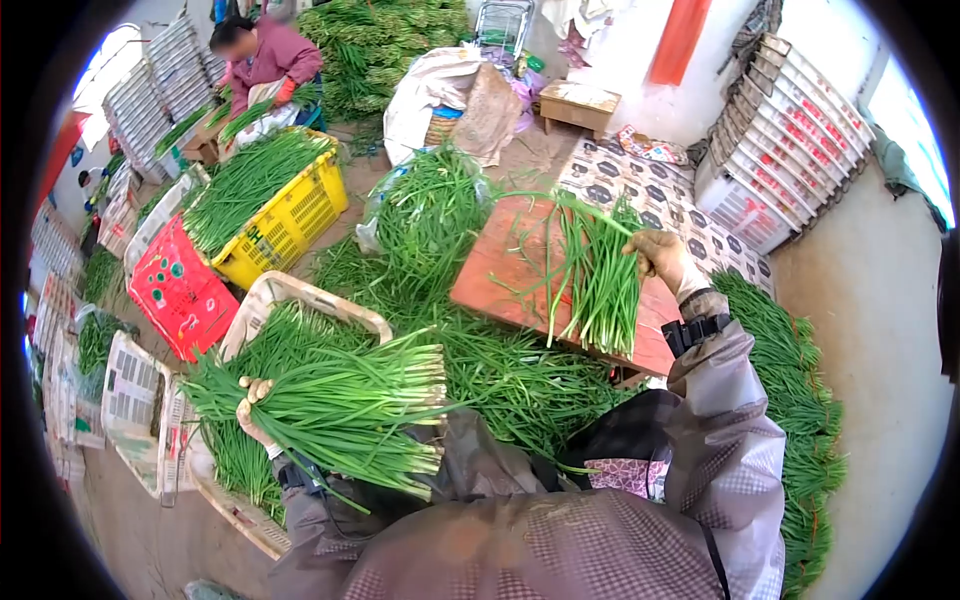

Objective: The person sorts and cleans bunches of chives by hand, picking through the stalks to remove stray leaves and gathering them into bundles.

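Observation:
My left hand (255, 408) grips a thick bundle of green chives (350, 405), held level over a white basket (300, 295) at the lower left. My right hand (662, 258), gloved, holds a smaller bunch of chives (600, 280) by its upper end, hanging above a reddish wooden board (500, 270). A loose heap of chives (500, 375) lies on the floor between the board and my lap.
A yellow crate (290, 225) full of chives and a red crate (180, 290) stand at the left. Another person (265, 55) sits at the back sorting chives. Stacked white boxes (785, 140) line the right wall. More chives (790, 380) lie along the right.

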The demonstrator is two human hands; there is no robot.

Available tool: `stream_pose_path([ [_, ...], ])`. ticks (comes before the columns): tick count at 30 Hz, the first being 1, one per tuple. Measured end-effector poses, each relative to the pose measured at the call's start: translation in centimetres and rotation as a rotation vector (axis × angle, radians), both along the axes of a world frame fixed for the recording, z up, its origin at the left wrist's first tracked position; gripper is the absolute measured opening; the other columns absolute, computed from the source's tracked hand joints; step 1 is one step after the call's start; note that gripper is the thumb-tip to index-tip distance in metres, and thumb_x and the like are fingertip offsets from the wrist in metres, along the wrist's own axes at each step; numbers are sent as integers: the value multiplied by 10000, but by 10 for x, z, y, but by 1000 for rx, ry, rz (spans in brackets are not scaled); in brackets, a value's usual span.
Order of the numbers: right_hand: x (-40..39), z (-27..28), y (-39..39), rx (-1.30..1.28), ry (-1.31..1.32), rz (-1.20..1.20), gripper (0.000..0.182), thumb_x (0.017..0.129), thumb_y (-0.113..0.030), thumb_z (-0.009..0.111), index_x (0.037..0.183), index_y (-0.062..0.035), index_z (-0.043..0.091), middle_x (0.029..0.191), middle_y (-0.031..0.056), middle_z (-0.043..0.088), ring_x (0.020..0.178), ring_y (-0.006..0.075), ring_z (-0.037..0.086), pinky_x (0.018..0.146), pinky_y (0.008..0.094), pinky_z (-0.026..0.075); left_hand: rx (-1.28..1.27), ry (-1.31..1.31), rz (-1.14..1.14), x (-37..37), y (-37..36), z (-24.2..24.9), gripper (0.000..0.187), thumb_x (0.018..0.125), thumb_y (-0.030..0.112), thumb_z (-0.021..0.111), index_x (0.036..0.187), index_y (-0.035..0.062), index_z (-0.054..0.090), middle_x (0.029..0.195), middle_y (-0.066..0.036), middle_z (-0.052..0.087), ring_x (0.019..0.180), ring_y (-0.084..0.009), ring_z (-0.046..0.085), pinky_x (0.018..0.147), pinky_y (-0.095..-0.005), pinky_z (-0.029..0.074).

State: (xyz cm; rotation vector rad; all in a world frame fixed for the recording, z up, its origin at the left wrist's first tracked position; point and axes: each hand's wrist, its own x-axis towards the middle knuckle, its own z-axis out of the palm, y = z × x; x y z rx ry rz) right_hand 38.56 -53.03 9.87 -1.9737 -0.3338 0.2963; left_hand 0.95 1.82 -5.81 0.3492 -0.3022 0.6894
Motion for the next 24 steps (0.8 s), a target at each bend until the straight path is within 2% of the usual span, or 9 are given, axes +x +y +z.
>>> stream_pose_path([
  [4,-3,-31,-20,-5,-26,-140,288,967,-221,523,796,-23,642,514,23,525,416,104,456,418,251,379,9,-21,-30,3,-4,4,421,783,82,619,1167,58,449,866,-10,508,867,-166,495,919,-337,392],
  [6,-14,-53,-24,-334,13,-95,325,951,-241,529,754,-4,634,538,59,592,434,141,539,441,282,444,-5,32,-15,0,-3,4,399,797,72,614,1165,57,460,881,-10,512,870,-166,499,920,-333,394],
  [9,-29,-70,1,-992,221,233,433,890,-381,571,771,17,693,628,95,671,572,210,671,643,381,546,-30,-6,-54,3,-8,8,403,797,91,628,1167,69,470,868,-6,512,877,-163,507,928,-339,399],
  [11,-56,-81,31,-1182,-340,247,425,834,-452,589,808,-51,727,763,162,689,759,328,681,716,425,540,-7,-13,-59,4,-6,5,402,800,97,626,1170,68,470,871,-8,512,868,-168,505,958,-357,394],
  [14,-77,-80,101,-867,-398,389,370,840,-432,580,808,-85,706,805,174,675,801,373,658,737,461,525,-5,-32,-62,7,-1,-3,412,799,82,616,1177,48,457,875,-22,512,857,-177,501,991,-374,378],
  [16,-104,-48,146,-547,-335,566,318,893,-369,546,947,-82,672,874,178,670,842,390,631,763,471,503,-14,-30,-59,8,-2,-4,416,799,79,613,1180,43,452,876,-25,511,855,-180,500,992,-375,376],
  [18,-101,-85,181,-194,-313,718,395,921,-371,540,1168,-70,608,1037,193,664,971,346,637,859,411,484,-15,-32,-63,9,-2,-2,403,793,77,609,1168,45,463,864,-22,511,850,-180,500,986,-374,375],
  [23,-123,-109,208,-347,243,862,1062,829,-663,591,1486,62,178,1343,217,531,1250,314,495,1056,372,367,-24,-19,-31,2,0,-3,395,778,71,598,1151,44,470,843,-21,502,826,-179,489,973,-371,370],
  [24,-126,-102,200,-381,336,989,884,854,-616,583,1401,34,340,1189,168,599,1048,243,543,891,335,417,-25,-13,-16,-1,2,-5,392,782,76,596,1150,44,468,841,-21,498,819,-179,484,968,-370,369],
])
